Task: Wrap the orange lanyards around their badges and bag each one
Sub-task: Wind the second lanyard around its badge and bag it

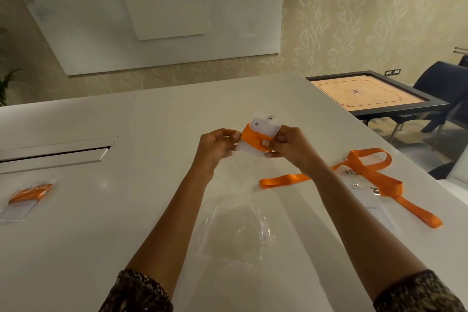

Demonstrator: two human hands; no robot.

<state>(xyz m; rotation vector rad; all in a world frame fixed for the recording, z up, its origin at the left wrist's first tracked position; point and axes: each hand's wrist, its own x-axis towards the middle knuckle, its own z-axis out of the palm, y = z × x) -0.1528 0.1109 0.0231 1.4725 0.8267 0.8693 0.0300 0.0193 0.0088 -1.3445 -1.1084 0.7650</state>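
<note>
1. Both hands are raised above the middle of the white worktop (pixel 141 119), holding one badge (pixel 263 127) between them.
2. The left hand (pixel 216 145) pinches the badge's left edge, fingers curled shut on it.
3. The right hand (pixel 288 144) clamps the right side, its thumb pressing down on the orange lanyard (pixel 253 140) that is wound around the badge's middle.
4. A metal clip (pixel 271 117) sticks up past the badge's top edge.
5. Below the hands, between the forearms, a clear plastic bag (pixel 238 233) lies flat on the worktop, near the front edge.
6. Toward the right edge a second orange lanyard (pixel 374 177) lies loose and unwound, looping across the surface; its near strap passes under the right forearm.
7. The white badge (pixel 367 204) of that loose lanyard lies on the worktop beside its metal clips.
8. Near the left edge a bagged badge (pixel 24 200) rests flat, its orange lanyard wrapped inside the clear plastic.
9. A slotted cable hatch (pixel 58 153) is set into the worktop on the left, well apart from the hands.
10. Beyond the far right corner stand a carrom board (pixel 367 92) and dark chairs (pixel 440 88).
11. A whiteboard (pixel 157 7) hangs on the patterned wall behind.
</note>
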